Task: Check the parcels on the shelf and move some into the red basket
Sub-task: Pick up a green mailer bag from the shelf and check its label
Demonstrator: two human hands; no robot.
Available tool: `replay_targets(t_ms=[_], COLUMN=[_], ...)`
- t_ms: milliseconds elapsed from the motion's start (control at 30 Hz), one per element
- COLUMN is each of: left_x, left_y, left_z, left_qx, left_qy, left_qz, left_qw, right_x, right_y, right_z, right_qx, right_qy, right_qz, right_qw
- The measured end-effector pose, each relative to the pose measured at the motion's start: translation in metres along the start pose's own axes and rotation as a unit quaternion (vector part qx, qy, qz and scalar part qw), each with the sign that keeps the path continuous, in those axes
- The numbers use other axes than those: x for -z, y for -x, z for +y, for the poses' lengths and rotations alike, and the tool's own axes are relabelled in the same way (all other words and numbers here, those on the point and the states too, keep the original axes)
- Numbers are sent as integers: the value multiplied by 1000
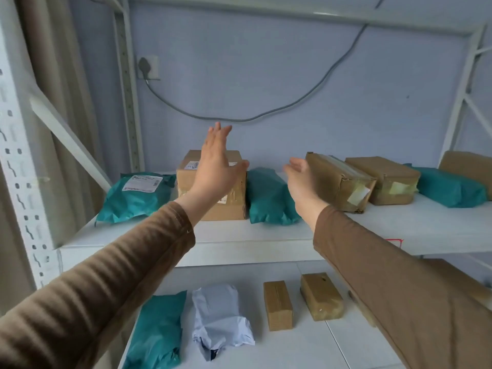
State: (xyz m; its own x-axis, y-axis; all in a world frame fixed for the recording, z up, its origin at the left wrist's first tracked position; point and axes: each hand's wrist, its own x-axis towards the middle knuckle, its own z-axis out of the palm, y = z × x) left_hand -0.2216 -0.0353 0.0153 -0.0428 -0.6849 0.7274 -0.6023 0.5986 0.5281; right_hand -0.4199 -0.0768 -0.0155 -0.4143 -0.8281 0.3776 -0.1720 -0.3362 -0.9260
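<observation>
Above the upper shelf (266, 235), straight fingers (218, 131) of the left hand (215, 166) are raised before an upright cardboard box (234, 203), nothing being held. The right hand (300, 179) is spread open, empty, between a teal parcel (269, 198) and a taped box (338, 179) whose long axis runs front to back; both sleeved arms are extended forward.
</observation>
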Motion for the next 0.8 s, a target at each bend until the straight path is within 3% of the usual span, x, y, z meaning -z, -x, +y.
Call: replay_targets(t_ms=[100,167,367,533,667,800], left_x=[-32,-53,-89,-94,-90,-90], left_y=[2,4,5,16,37,75], left_z=[24,31,30,19,20,36], left_qx=[-32,-10,240,320,396,414], left_qy=[47,91,129,210,358,449], left_qz=[-42,-86,-230,-204,-157,-162], left_qw=[997,992,934,901,831,775], right_x=[25,32,36,47,88,147], right_y=[-11,-12,-15,1,24,71], right_z=[10,18,45,40,32,28], right_qx=[-47,-108,-194,-221,-252,-254], right_qy=[50,70,25,-80,-155,-188], right_qz=[-8,-41,-105,-154,-193,-231], right_qw=[998,991,975,960,936,920])
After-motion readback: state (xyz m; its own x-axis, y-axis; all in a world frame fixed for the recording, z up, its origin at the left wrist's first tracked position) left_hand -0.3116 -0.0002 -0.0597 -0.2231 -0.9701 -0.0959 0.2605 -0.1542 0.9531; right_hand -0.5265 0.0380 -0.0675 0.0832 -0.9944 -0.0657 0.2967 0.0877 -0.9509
